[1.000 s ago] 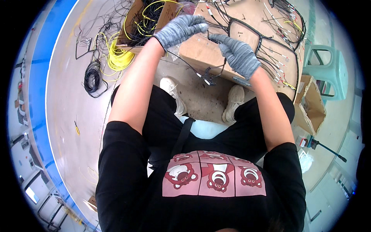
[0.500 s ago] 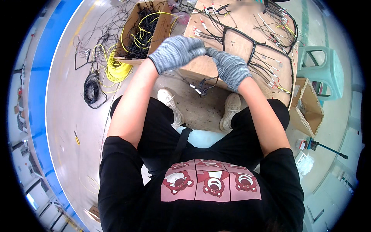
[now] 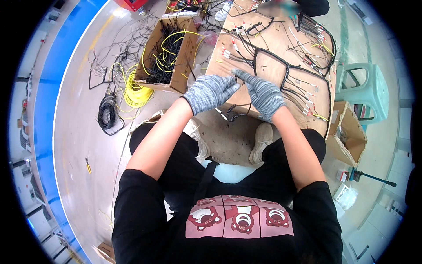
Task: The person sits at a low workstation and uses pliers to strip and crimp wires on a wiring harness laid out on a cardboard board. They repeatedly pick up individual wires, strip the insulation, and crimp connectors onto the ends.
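Observation:
Both my hands wear grey striped knit gloves and meet over the near left edge of the wooden board. My left hand [image 3: 212,91] is closed, its fingers pressed together at a short stretch of black cable [image 3: 239,82] that shows between the gloves. My right hand [image 3: 263,94] is closed from the other side, fingers pointing left with their tips just above the left hand's; its grip is mostly hidden. Below the hands, a coiled black lead [image 3: 237,116] with a white-marked end hangs off the board's edge. A black wire harness [image 3: 273,53] with white-and-red-tipped branches lies on the board [image 3: 272,79].
Left of the board stands a cardboard box [image 3: 187,53] of black and yellow cable. Yellow cable [image 3: 135,93] and black cable [image 3: 107,115] coils lie on the floor, with pliers [image 3: 88,166] nearer. On the right are a green stool [image 3: 373,88] and an open carton [image 3: 351,136]. Another person's dark sleeve [image 3: 315,6] is beyond the board.
My hands sit lower in the view, closer to my body. The left has shifted slightly right, and the right hand's fingers now reach over the left's fingertips. The whole scene has shifted down slightly.

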The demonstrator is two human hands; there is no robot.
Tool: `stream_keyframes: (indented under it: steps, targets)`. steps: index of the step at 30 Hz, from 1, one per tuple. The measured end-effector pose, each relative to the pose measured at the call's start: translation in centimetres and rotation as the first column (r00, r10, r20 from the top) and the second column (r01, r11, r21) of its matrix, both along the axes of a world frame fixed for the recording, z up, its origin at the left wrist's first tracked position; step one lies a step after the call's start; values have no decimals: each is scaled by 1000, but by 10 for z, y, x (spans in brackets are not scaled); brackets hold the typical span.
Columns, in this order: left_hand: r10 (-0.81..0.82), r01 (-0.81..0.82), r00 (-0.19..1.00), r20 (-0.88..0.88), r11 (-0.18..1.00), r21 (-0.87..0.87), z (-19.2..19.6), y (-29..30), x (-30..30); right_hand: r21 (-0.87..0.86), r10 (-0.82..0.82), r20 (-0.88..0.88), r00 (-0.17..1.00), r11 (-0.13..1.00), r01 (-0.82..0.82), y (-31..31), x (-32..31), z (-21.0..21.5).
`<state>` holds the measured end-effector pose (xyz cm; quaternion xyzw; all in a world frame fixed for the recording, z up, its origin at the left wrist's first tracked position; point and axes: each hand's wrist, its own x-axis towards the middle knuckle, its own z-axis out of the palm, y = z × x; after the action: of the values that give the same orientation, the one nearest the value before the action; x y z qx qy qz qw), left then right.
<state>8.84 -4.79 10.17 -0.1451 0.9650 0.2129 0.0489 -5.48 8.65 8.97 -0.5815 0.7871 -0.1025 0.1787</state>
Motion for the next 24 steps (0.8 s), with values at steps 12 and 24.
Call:
stream_keyframes:
  steps: [12,24]
  targets:
    - [116,-41,975,-192,933,356,-35,-36,-9,-201,-49,637,769,953,228,8,-5,2]
    - [150,-141,983,-110,986,90,14,-45,-4,-45,5,194,981,999,4,-1,6,23]
